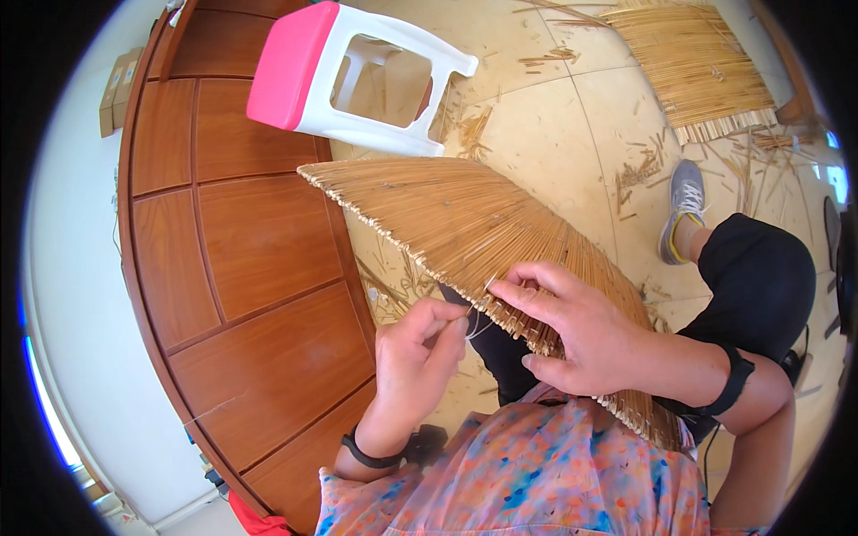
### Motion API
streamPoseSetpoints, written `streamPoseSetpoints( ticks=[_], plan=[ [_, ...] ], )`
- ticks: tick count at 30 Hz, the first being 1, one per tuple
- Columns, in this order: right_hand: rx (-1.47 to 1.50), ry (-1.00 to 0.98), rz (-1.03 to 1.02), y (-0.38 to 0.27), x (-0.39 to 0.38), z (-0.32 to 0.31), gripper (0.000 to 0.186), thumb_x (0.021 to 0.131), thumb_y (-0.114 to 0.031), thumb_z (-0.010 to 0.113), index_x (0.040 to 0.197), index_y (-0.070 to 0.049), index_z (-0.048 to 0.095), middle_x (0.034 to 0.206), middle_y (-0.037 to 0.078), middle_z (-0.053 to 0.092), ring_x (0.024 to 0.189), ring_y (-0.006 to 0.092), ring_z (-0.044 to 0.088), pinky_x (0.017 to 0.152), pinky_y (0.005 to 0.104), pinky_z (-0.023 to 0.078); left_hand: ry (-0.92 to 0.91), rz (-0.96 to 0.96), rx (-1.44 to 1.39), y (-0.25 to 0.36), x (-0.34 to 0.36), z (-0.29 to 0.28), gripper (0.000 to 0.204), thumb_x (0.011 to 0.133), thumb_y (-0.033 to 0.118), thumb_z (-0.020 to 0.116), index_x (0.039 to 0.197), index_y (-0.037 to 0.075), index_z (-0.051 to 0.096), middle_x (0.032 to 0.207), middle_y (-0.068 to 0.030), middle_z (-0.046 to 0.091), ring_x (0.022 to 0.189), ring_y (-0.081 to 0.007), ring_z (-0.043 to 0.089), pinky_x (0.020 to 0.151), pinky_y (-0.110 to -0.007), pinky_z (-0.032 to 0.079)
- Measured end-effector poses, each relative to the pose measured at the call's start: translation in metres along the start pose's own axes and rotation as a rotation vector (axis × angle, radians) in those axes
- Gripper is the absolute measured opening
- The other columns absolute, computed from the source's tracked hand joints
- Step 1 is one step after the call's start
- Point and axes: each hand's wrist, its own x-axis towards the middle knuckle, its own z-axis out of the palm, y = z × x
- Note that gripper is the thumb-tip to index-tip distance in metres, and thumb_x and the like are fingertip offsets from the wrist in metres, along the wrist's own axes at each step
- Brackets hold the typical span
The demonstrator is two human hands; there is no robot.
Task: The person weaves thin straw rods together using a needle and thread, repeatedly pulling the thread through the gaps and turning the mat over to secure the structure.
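A mat of thin brown stalks (pixel 447 205) slants across my lap, its stitched, pale-tipped edge facing me. My right hand (pixel 585 326) grips that edge, with the thumb below it and the fingers on top. Just left of it, my left hand (pixel 413 348) is closed in a pinch close to the edge. A loop of thin white thread (pixel 479 327) hangs by the pinched fingertips and runs to the mat. Whether a needle is also between those fingers is too small to make out.
A stool with white legs and a pink seat (pixel 288 67) lies on its side ahead. Brown wood panelling (pixel 259 223) stands close on my left. Another stalk mat (pixel 693 67) lies at the far right. Loose stalk bits (pixel 639 170) litter the tiles near my shoe (pixel 686 210).
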Motion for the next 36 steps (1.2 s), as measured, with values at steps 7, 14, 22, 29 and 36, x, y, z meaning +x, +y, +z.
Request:
streamPoseSetpoints(
  ticks=[7, 14, 22, 29, 36],
  plan=[
    [-0.065, 0.013, -0.01, 0.001, -0.001, 0.0, 0.079, 0.071, -0.008, 0.072, 0.146, -0.005, 0.047, 0.135, 0.019, 0.048, 0.123, 0.0381, 0.052, 0.103, 0.0404, 0.045, 0.075, -0.025, -0.125, 0.005, 0.01, 0.018, 0.006, 0.096, 0.001, 0.06, 0.091, -0.002, 0.058, 0.066, -0.0044, 0.064, 0.054, -0.0069, 0.058, 0.049, -0.022, 0.046],
    [-0.117, 0.047, -0.028, 0.001, 0.001, -0.002, 0.076, 0.071, -0.009, 0.071, 0.143, -0.002, 0.048, 0.134, 0.02, 0.051, 0.124, 0.0385, 0.053, 0.104, 0.0419, 0.045, 0.142, -0.012, -0.124, 0.017, 0.014, 0.024, 0.014, 0.094, -0.001, 0.062, 0.101, 0.0, 0.049, 0.071, -0.0107, 0.068, 0.06, -0.0165, 0.068, 0.054, -0.026, 0.053],
    [-0.226, -0.03, 0.146, -0.003, -0.002, -0.008, 0.07, 0.082, -0.024, 0.073, 0.142, 0.002, 0.049, 0.132, 0.024, 0.052, 0.123, 0.0398, 0.053, 0.104, 0.0414, 0.045, 0.583, 0.923, 1.208, 0.029, 0.055, -0.039, 0.044, 0.074, 0.007, 0.079, 0.116, 0.009, 0.066, 0.135, -0.0128, 0.056, 0.125, -0.0288, 0.056, 0.103, -0.049, 0.046],
    [-0.455, 0.163, -0.123, -0.062, -0.054, -0.021, 0.057, 0.083, -0.018, 0.073, 0.134, 0.001, 0.055, 0.129, 0.023, 0.055, 0.119, 0.039, 0.054, 0.1, 0.0423, 0.046, 0.022, 1.069, 1.383, 0.056, 0.101, -0.059, 0.008, 0.083, 0.021, 0.068, 0.081, 0.013, 0.068, 0.083, -0.0033, 0.067, 0.091, -0.0267, 0.069, 0.084, -0.045, 0.053],
    [-0.526, 0.132, -0.277, -0.126, -0.118, -0.03, 0.023, 0.083, -0.011, 0.072, 0.104, -0.003, 0.072, 0.089, 0.014, 0.069, 0.082, 0.0339, 0.067, 0.076, 0.0399, 0.055, 0.246, 1.114, 1.441, 0.115, 0.055, -0.075, 0.009, 0.083, 0.019, 0.066, 0.08, 0.011, 0.068, 0.077, -0.0067, 0.069, 0.077, -0.028, 0.071, 0.062, -0.041, 0.054]
  ],
)
